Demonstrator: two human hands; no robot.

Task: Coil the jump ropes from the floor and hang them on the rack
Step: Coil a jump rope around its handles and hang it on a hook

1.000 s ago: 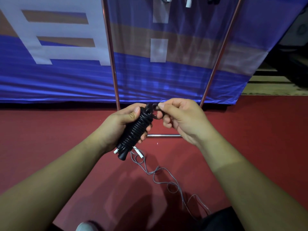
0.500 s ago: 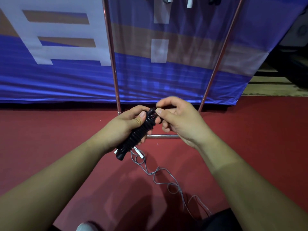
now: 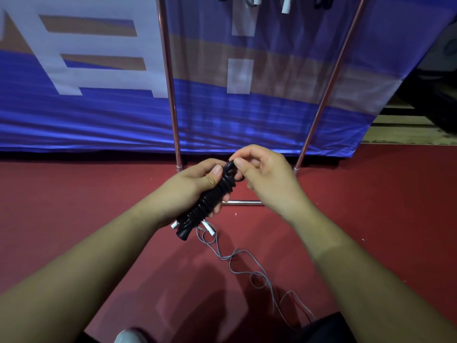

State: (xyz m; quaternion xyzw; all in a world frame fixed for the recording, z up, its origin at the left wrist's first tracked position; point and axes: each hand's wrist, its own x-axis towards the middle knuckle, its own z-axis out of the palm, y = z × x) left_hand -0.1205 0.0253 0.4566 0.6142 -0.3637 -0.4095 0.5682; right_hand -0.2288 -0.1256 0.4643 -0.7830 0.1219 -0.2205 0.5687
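Note:
A black jump rope (image 3: 207,203) is wound tightly around its handles into a thick bundle. My left hand (image 3: 190,188) grips the bundle around its middle, thumb on top. My right hand (image 3: 267,177) pinches the rope's loose end loop at the bundle's top. A grey jump rope (image 3: 247,263) with white handles (image 3: 209,229) lies in loose squiggles on the red floor below my hands. The metal rack (image 3: 170,90) stands just beyond, its two uprights rising in front of a blue banner. Handles of hung ropes (image 3: 284,4) dangle at the top edge.
The rack's low crossbar (image 3: 243,202) lies on the red floor (image 3: 74,206) behind my hands. A blue and white banner (image 3: 99,115) fills the background. Wooden pallets (image 3: 408,129) sit at the far right. A white shoe tip (image 3: 129,336) shows at the bottom.
My right hand has shifted slightly up and over the top of the bundle, working the end loop. The left hand keeps its grip on the bundle.

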